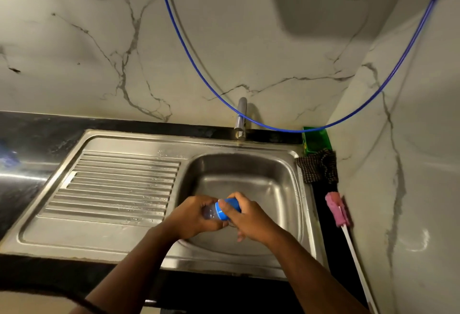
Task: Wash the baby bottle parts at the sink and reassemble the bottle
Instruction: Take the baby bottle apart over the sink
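Observation:
Over the steel sink basin (251,182) I hold a baby bottle on its side. My left hand (193,218) grips the clear bottle body (210,211). My right hand (251,219) grips the blue cap (225,210), with the thumb lying across its ring. Most of the bottle is hidden by my fingers. The tap (241,118) stands behind the basin, and no water is visible running from it.
A ribbed steel draining board (117,184) lies left of the basin. A pink sponge brush with a white handle (339,211) leans at the right wall. A dark checked cloth (318,168) and a green box (317,139) sit in the back right corner. A blue hose (199,75) loops overhead.

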Available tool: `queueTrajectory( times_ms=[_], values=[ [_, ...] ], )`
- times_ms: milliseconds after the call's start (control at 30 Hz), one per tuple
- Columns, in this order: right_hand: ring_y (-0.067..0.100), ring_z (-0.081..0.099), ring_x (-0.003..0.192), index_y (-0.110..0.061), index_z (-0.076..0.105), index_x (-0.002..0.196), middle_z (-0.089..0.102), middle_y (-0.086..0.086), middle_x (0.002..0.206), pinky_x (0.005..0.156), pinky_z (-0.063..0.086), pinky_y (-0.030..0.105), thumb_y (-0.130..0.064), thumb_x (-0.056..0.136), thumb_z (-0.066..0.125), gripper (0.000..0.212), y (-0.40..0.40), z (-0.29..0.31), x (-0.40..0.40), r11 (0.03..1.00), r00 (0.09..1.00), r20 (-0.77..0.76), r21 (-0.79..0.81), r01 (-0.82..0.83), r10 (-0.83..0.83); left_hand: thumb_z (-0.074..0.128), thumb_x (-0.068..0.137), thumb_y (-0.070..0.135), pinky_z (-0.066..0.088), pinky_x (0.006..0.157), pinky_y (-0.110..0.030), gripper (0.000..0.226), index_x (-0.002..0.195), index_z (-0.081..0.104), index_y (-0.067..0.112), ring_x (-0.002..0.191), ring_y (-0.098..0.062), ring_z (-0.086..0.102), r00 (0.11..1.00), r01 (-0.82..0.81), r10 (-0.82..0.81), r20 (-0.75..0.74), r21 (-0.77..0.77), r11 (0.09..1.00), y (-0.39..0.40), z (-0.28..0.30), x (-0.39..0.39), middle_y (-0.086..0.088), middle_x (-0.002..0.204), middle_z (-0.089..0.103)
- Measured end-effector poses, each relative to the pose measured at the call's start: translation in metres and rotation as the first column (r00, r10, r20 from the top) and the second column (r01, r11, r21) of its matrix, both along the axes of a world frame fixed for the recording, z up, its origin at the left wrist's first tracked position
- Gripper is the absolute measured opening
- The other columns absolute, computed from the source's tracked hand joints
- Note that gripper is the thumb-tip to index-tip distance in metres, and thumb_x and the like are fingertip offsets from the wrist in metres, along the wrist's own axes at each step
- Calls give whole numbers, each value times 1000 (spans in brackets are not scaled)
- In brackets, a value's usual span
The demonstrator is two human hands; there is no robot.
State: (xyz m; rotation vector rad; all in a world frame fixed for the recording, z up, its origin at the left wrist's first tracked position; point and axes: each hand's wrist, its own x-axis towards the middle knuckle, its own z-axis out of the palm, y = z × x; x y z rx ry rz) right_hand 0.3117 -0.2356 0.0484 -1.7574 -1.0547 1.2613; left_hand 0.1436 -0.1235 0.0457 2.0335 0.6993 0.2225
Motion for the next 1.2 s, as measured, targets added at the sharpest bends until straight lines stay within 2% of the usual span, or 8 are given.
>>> queueTrajectory(
  times_ms=[167,300,533,700,800,900,1067,1200],
  values=[
    [8,66,91,-38,59,121,67,2,116,81,57,27,-43,96,70,27,-9,-10,1,979,994,59,176,-101,91,87,75,37,43,59,-24,26,91,74,21,62,-5,52,999,38,-38,3,-54,998,3,0,-11,-6,74,66],
    [13,66,113,-49,59,124,65,0,126,101,55,34,-43,91,74,37,-7,-16,-7,971,991,84,206,-117,101,87,77,35,42,58,-18,21,89,73,25,60,-3,53,994,111,-111,1,-46,993,16,0,-19,5,69,63],
    [9,62,57,-26,66,119,66,9,92,53,58,31,-49,99,63,31,19,-5,-28,997,998,-8,-47,67,-67,87,69,47,57,68,-32,36,97,74,29,74,-12,68,987,156,-155,-33,27,987,35,-8,-21,8,85,72],
    [12,66,109,-41,65,133,65,-4,122,96,53,23,-39,91,74,43,17,-17,-28,980,970,243,195,-32,-16,90,68,41,52,64,-22,34,96,74,30,70,-4,65,992,127,-128,-5,-65,990,54,-14,-28,10,83,71],
    [14,58,119,-37,63,140,59,-9,124,97,45,16,-22,90,77,54,14,-19,-15,936,913,407,310,-166,27,89,71,37,48,61,-22,24,87,73,32,63,-4,60,991,124,-128,-34,-93,988,63,-26,-38,10,74,68],
    [12,62,118,-34,65,138,60,-7,126,92,48,14,-15,88,81,55,17,-22,-8,954,977,215,295,-52,-14,88,73,39,54,67,-33,28,94,73,30,71,-14,66,993,122,-122,0,-78,989,64,-30,-34,7,81,72],
    [19,68,118,-34,69,131,67,-2,133,94,58,31,-13,90,80,46,20,-36,1,953,969,-152,205,224,-195,89,76,29,53,78,-17,39,110,72,24,89,-8,70,992,63,-53,113,-90,994,60,-32,-10,15,99,72],
    [13,73,95,-30,68,129,71,1,121,78,61,30,-16,92,77,41,18,-58,20,914,904,-184,62,401,-385,89,76,30,50,80,-14,42,107,65,44,93,1,68,999,12,-8,53,-86,996,66,-57,-8,25,106,68]
  ],
)
